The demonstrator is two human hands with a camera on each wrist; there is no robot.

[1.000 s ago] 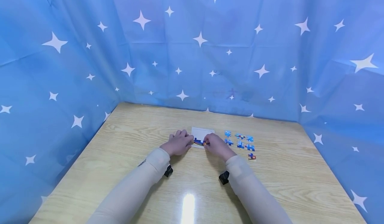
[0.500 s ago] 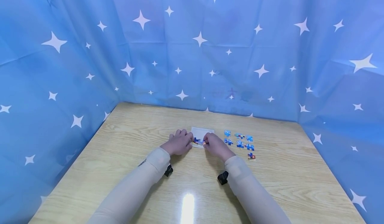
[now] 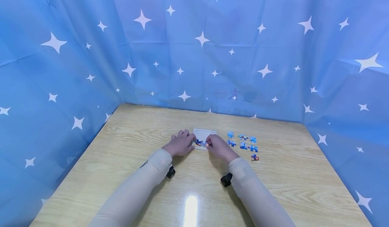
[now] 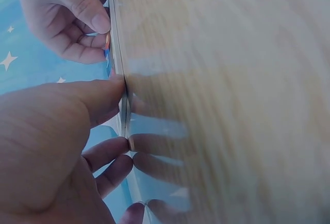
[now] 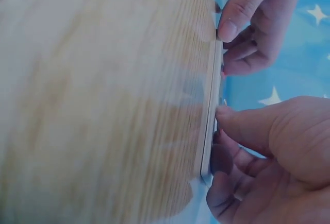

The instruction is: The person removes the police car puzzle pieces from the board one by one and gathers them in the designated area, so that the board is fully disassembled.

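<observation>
A white puzzle tray (image 3: pixel 205 132) lies flat near the middle of the table, with blue and orange jigsaw pieces (image 3: pixel 199 143) along its near side. At its left end my left hand (image 3: pixel 181 143) holds the edge, the thumb on the near rim and other fingertips down on the table. From the right, my right hand (image 3: pixel 219 147) pinches a small jigsaw piece (image 4: pixel 107 44) over the tray's near right part. Its fingers hide most of that piece. In the right wrist view, the tray's rim (image 5: pixel 209 116) shows edge-on beside both thumbs.
Several loose jigsaw pieces (image 3: pixel 243 146) lie face up right of the tray, one (image 3: pixel 255 157) nearer than the others. Both wrists wear black cameras (image 3: pixel 226 179). A blue curtain (image 3: pixel 194 68) with white stars hangs behind the wooden table (image 3: pixel 146 132) and at its sides.
Both hands stay almost in place. The pieces between them look lighter on the right side than a second ago; the right fingers have shifted only slightly.
</observation>
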